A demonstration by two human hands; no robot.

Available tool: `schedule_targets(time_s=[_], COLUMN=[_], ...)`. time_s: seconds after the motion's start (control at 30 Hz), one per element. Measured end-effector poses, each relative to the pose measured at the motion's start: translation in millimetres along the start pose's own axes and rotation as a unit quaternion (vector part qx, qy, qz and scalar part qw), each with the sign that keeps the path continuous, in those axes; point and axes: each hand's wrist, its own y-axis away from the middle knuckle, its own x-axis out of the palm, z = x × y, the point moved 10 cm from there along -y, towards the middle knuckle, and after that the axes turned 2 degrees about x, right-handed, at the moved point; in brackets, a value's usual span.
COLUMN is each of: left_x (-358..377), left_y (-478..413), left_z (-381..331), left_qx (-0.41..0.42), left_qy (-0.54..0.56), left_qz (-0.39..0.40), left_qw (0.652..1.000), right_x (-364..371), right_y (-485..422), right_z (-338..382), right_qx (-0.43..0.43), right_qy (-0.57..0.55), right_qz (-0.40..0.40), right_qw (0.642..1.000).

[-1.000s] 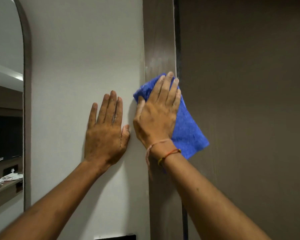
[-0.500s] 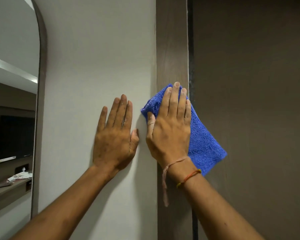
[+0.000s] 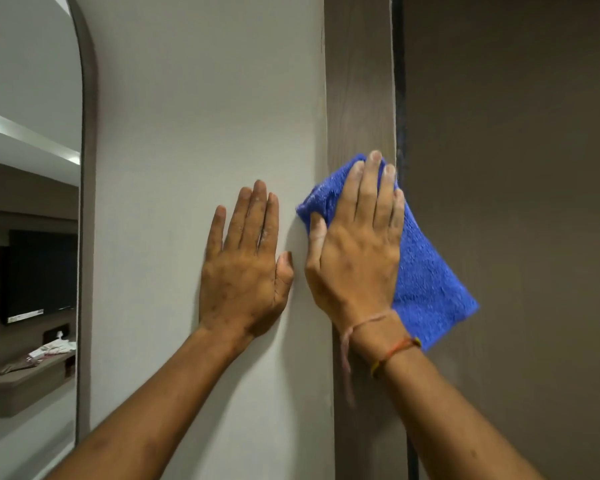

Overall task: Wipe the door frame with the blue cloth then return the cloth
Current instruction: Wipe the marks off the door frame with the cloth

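A: Start with the big surfaces. What fills the view?

B: A dark brown door [image 3: 513, 202] takes the whole side from 1 to 5 o'clock. A pale wall [image 3: 194, 116] fills the middle. Between them runs the door frame [image 3: 359, 81], a wood-grain strip from 12 down to 6 o'clock. At 9 o'clock an arched mirror [image 3: 28, 168] shows a room with a shelf.

A: And the hands?

B: The left hand [image 3: 243, 268] lies flat on the wall just beside the frame, fingers spread and straight, holding nothing. The right hand [image 3: 355, 258] presses palm-down on the blue cloth [image 3: 426, 282], pinning it to the frame; its grip is flat, not curled, clamped on the cloth by pressure alone.

A: Where exactly is the cloth?

B: Just right of centre. It covers the frame under the palm, and a loose corner trails toward 4 o'clock over the door.

A: How would it handle?

B: I judge it light, soft and floppy, a terry weave that drags rather than slides. Flat palm pressure over its middle suits wiping. For carrying it back, I would bunch it at the folded top edge so that the trailing corner does not flap.

A: Risk?

B: With less pressure, it could slip down.
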Motion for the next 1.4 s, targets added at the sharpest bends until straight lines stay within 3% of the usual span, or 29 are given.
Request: schedule_targets(time_s=[0.27,0.53,0.73,0.97,1.23,1.4], left_x=[-14,-14,-13,-15,-14,-13], left_y=[-64,-56,-56,-50,-50,-49], left_z=[9,9,10,12,12,12], left_qx=[-0.045,-0.046,-0.044,-0.051,-0.048,-0.045], left_qy=[0.007,0.007,0.006,0.018,0.011,0.012], left_qz=[-0.031,-0.037,-0.036,-0.039,-0.037,-0.042], left_qw=[0.998,0.998,0.998,0.998,0.998,0.998], right_x=[-4,-1,-9,-4,-8,-7], right_y=[-77,-7,-95,-4,-78,-1], right_z=[12,0,15,-6,4,-7], right_qx=[-0.014,-0.007,-0.016,-0.004,0.006,0.02], right_qy=[-0.005,-0.007,-0.014,-0.025,-0.038,-0.044], right_qz=[-0.011,0.011,0.003,0.002,-0.007,-0.004], right_qw=[1.0,1.0,1.0,1.0,0.999,0.999])
